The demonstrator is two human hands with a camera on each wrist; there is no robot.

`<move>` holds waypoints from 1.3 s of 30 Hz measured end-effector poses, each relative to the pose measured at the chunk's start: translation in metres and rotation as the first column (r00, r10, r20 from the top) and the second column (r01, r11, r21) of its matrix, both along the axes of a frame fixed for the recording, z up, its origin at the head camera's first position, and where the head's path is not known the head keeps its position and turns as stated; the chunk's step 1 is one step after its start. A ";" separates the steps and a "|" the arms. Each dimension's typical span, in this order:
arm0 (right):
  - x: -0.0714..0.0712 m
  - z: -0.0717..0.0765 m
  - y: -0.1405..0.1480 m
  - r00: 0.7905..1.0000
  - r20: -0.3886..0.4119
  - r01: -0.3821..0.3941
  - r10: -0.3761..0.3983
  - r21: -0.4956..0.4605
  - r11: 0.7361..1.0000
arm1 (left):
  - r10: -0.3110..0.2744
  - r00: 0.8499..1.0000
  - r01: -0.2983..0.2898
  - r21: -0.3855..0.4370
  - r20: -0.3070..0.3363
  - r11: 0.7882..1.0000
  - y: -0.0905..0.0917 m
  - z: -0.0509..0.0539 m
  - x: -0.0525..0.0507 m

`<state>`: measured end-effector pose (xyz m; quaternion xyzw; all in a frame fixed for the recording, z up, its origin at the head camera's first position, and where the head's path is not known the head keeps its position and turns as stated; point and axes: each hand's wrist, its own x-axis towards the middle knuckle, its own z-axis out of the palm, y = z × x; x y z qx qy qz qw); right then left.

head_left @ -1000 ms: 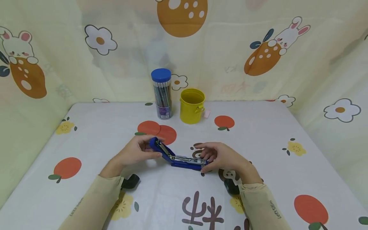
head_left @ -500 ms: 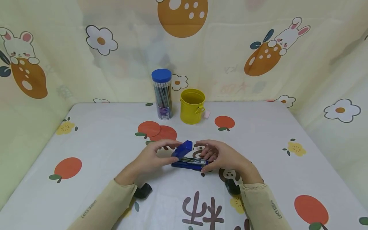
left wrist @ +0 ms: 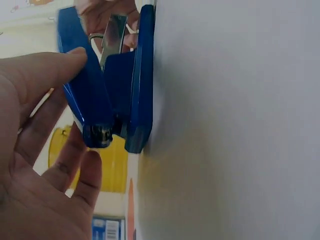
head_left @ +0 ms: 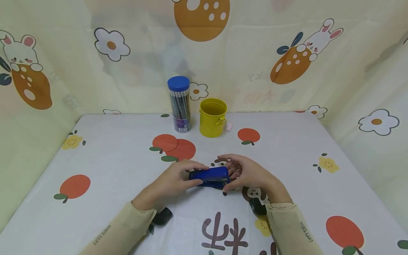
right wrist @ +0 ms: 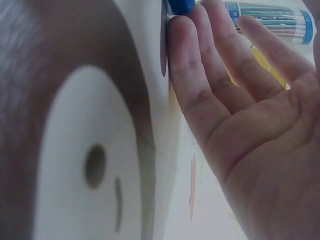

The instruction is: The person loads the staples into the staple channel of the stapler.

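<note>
A blue stapler (head_left: 210, 177) lies on the table between both hands, its top arm lowered over the base. In the left wrist view a gap still separates the stapler's arm (left wrist: 90, 95) from its base (left wrist: 142, 85), with a metal strip showing between. My left hand (head_left: 178, 179) holds the hinge end, thumb on the near side and fingers on the far side. My right hand (head_left: 248, 173) pinches the front end, thumb in front and curled fingers behind. Only a corner of the stapler shows in the right wrist view, by the fingertips (right wrist: 182, 30).
Behind the stapler stand a clear tube of pencils (head_left: 180, 106) with a blue lid and a yellow bucket (head_left: 213, 118). A small pink piece (head_left: 229, 126) lies beside the bucket. A printed cloth (head_left: 287, 148) covers the table; a patterned curtain (head_left: 143, 78) hangs behind.
My left hand has moved right, swinging the stapler's top arm from folded back to down over the base. My right hand has stayed at the front end.
</note>
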<state>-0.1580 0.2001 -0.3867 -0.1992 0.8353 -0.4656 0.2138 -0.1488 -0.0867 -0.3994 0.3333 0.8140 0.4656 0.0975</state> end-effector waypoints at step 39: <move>-0.001 0.001 0.012 0.999 -0.015 -0.043 0.042 -0.084 0.996 | 0.148 0.983 -0.155 0.057 0.106 0.986 0.040 -0.002 0.006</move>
